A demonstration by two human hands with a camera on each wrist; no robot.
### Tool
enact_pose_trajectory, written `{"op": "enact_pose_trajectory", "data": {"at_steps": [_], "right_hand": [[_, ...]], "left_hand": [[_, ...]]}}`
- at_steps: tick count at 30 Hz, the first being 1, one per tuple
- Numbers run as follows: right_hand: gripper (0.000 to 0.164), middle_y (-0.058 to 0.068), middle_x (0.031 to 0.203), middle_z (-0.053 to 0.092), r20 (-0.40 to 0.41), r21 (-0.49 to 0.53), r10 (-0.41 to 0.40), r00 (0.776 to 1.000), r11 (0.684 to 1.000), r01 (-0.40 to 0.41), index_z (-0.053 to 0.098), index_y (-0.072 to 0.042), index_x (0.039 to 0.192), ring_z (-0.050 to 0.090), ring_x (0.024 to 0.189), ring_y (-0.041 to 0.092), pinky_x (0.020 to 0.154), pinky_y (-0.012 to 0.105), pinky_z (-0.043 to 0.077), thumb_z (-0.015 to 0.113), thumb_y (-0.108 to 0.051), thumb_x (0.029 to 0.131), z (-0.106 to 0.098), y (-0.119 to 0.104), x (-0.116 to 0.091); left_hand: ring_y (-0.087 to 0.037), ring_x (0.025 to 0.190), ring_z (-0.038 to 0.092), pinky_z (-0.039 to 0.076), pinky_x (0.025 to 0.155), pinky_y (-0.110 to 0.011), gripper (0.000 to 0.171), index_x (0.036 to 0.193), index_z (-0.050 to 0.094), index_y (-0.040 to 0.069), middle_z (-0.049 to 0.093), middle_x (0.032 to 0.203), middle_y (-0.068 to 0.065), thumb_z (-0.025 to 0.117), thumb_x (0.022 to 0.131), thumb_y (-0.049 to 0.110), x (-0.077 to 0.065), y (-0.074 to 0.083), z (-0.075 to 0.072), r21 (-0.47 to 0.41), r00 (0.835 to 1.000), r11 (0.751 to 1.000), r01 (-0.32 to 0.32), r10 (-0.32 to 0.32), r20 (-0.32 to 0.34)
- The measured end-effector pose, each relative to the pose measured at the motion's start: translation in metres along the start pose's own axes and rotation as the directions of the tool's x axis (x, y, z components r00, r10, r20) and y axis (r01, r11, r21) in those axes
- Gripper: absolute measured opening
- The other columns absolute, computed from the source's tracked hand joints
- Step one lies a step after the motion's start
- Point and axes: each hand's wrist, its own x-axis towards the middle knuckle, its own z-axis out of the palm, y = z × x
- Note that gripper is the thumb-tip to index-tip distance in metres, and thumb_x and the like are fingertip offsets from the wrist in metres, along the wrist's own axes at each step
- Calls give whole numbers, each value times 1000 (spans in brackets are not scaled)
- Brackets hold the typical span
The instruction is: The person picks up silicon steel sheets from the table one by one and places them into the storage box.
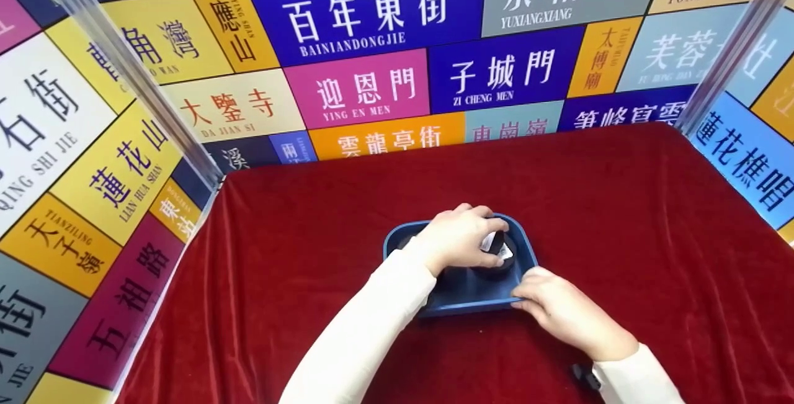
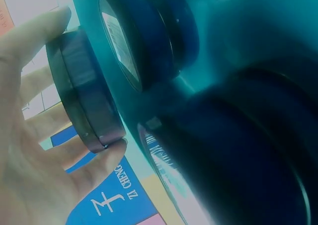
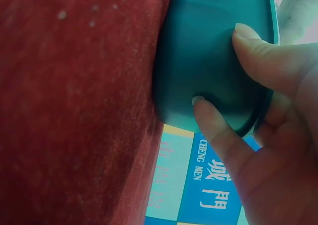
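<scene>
A blue tray with a raised rim and rounded corners sits on a red cloth. My left hand reaches over it from the left. In the left wrist view its thumb and fingers grip a round dark tin by the edge. Beside that tin, inside the tray, are a smaller round dark tin with a white label and a larger one with a printed lid. The left forearm hides part of the tray in the head view. My right hand pinches the tray's near right corner, thumb and fingers around the wall.
Red velvet cloth covers the table around the tray. Panels with coloured signs stand behind and at both sides. Clear upright posts rise at the back left and back right corners.
</scene>
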Motion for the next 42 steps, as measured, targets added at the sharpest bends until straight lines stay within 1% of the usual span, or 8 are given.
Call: {"op": "enact_pose_trajectory", "data": {"at_steps": [2, 8, 11, 17, 25, 30, 34, 42], "right_hand": [[15, -10, 79, 63, -2, -2, 0, 1000, 1000, 0, 74, -15, 82, 54, 80, 10, 78, 17, 42, 82, -4, 76, 0, 0, 0], [15, -10, 78, 62, 2, -9, 3, 1000, 1000, -3, 74, -15, 82, 54, 81, 10, 78, 17, 41, 82, -4, 77, -1, 0, -1], [14, -10, 78, 62, 7, -8, 6, 1000, 1000, -6, 74, -15, 82, 54, 81, 9, 78, 16, 41, 82, -4, 77, -1, 0, -1], [16, -10, 77, 60, 4, 2, 7, 1000, 1000, -7, 73, -15, 80, 52, 80, 9, 77, 15, 39, 82, -4, 76, 0, 0, -1], [16, -11, 77, 60, 2, 2, 4, 1000, 1000, -4, 73, -16, 80, 52, 80, 9, 77, 15, 40, 82, -4, 77, 0, 0, -1], [16, -11, 78, 61, 2, 5, 5, 1000, 1000, -5, 73, -17, 81, 53, 80, 9, 77, 15, 40, 82, -4, 77, 0, 0, -1], [16, -11, 78, 61, 4, 8, 6, 1000, 1000, -6, 73, -17, 81, 53, 80, 9, 77, 15, 40, 82, -4, 77, 0, 0, -1], [16, -10, 76, 60, 7, 7, -2, 1000, 1000, 2, 71, -17, 79, 52, 79, 9, 77, 15, 39, 81, -5, 78, 0, 0, -1]], "left_hand": [[-17, 116, 57, 53, 95, -35, 57, 137, 61, 35, 60, 137, 3, 70, 85, 57, 2, 0, 1, -11, 1000, 1000, 1, -1, 3], [-15, 117, 57, 54, 94, -35, 58, 138, 60, 37, 60, 138, 5, 74, 84, 55, 7, 1, 1, -104, 1000, 994, 19, -19, 0], [-15, 116, 57, 54, 94, -35, 59, 137, 60, 39, 60, 138, 6, 75, 83, 55, 10, 3, 1, -124, 1000, 992, 25, -24, 12], [-15, 115, 59, 55, 91, -36, 57, 135, 62, 40, 61, 136, 8, 76, 82, 55, 15, 9, 1, -94, 999, 996, 7, -4, 38], [-14, 114, 60, 55, 92, -37, 56, 134, 63, 40, 64, 133, 8, 77, 81, 55, 20, 9, 4, -70, 997, 997, 26, -21, 73], [-13, 112, 61, 55, 94, -37, 56, 132, 65, 37, 66, 130, 6, 77, 81, 54, 20, 8, 5, -94, 996, 995, 42, -34, 87], [-12, 111, 61, 55, 94, -37, 57, 132, 65, 38, 65, 130, 6, 79, 80, 55, 20, 7, 6, -103, 994, 993, 57, -47, 96], [-16, 112, 61, 56, 90, -39, 58, 132, 64, 40, 64, 131, 6, 81, 78, 53, 23, 14, 6, -37, 994, 999, 23, -19, 105]]}}
